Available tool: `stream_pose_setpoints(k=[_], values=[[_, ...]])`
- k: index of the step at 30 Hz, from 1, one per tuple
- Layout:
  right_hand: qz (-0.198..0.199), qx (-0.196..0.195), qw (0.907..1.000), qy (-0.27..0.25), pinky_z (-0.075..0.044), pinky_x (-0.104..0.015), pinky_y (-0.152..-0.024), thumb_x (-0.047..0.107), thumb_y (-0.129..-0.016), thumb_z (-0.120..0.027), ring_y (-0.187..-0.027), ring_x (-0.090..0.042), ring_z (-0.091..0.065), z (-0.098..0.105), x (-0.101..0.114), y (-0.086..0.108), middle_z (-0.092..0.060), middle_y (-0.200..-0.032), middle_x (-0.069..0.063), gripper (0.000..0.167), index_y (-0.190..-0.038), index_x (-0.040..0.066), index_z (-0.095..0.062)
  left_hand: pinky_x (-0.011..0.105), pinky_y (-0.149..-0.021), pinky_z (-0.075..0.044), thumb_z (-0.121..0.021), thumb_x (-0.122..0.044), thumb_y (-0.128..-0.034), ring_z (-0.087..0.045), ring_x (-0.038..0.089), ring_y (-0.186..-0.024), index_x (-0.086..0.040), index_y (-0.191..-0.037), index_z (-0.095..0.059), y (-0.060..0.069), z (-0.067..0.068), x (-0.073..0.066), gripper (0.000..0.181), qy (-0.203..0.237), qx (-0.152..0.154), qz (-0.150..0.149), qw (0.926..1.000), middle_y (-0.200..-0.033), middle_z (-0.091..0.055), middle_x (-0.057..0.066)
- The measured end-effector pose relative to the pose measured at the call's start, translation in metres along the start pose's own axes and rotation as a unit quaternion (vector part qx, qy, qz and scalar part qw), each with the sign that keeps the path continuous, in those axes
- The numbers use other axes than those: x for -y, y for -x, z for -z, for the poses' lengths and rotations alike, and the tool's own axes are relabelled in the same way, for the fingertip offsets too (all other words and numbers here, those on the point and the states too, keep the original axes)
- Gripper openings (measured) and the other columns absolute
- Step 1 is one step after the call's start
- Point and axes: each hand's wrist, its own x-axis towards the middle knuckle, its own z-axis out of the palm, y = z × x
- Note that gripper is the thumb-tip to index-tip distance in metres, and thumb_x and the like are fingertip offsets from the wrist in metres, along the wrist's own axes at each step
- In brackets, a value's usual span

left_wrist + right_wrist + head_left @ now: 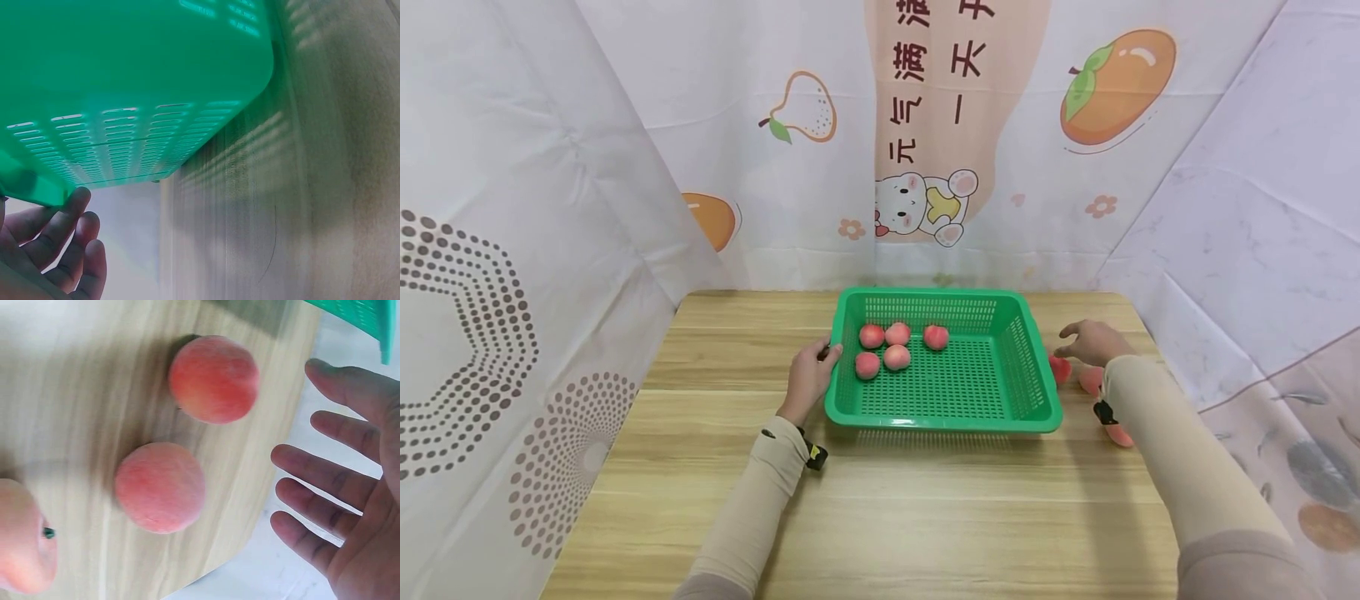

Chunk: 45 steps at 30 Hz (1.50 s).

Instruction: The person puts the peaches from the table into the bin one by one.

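A green basket (917, 423) holds several red-pink peaches (897, 357), grouped toward its left and back. My left hand (808, 377) grips the basket's left rim; in the left wrist view the fingers of that hand (59, 250) curl at the rim of the basket (125, 69). To the right of the basket, my right hand (1093, 342) hovers over loose peaches (1061, 369), holding nothing. The right wrist view has this hand (350, 481) with its fingers spread, apart from a red peach (214, 379), a pink peach (160, 487) and a paler peach (24, 537).
The wooden table (925, 517) carries the basket and the loose peaches. Behind it hangs a printed curtain (812, 200), with more white cloth (602, 275) along the left side and patterned cloth (1247, 275) on the right.
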Motion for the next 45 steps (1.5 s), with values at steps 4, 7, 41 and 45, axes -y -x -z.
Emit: stream_pose_setpoints(k=[4,7,41,45], values=[[0.004,0.012,0.9999,-0.004,-0.042,-0.064,-0.095,0.038,-0.085,-0.070,-0.121,-0.057,-0.047,-0.007,-0.002,0.001,-0.050,-0.133,-0.036,0.063,-0.130,-0.003,-0.057,0.041,-0.083,-0.053,-0.053,-0.035,-0.1004,-0.065,0.026,-0.098,-0.006,-0.137,-0.056,0.000,0.000,0.000,0.046,-0.002,-0.001,0.001,1.0000,-0.114,-0.069,0.014],[0.010,0.013,0.9999,-0.003,-0.042,-0.064,-0.096,0.036,-0.084,-0.071,-0.121,-0.057,-0.047,-0.013,-0.002,0.003,-0.050,-0.133,-0.036,0.061,-0.128,-0.004,-0.058,0.041,-0.083,-0.053,-0.053,-0.034,-0.1006,-0.065,0.026,-0.098,-0.006,-0.136,-0.057,0.000,0.001,-0.001,0.046,-0.006,-0.002,-0.002,1.0000,-0.113,-0.069,0.015],[0.013,-0.048,0.9987,0.015,-0.047,-0.060,-0.089,0.011,-0.087,-0.062,-0.106,-0.051,-0.058,-0.044,0.001,0.004,-0.063,-0.116,-0.033,0.036,-0.120,-0.006,-0.064,0.042,-0.085,-0.053,-0.053,-0.036,-0.0999,-0.064,0.026,-0.098,-0.006,-0.134,-0.059,0.002,0.001,-0.001,0.045,0.000,-0.002,-0.001,1.0000,-0.113,-0.069,0.014],[0.015,-0.047,0.9985,0.022,-0.047,-0.060,-0.090,0.011,-0.087,-0.062,-0.108,-0.052,-0.058,-0.043,0.004,0.002,-0.064,-0.116,-0.031,0.035,-0.118,-0.006,-0.065,0.042,-0.085,-0.052,-0.053,-0.036,-0.1001,-0.064,0.026,-0.099,-0.006,-0.134,-0.059,0.002,0.003,-0.001,0.046,-0.004,-0.001,0.001,1.0000,-0.114,-0.069,0.014]])
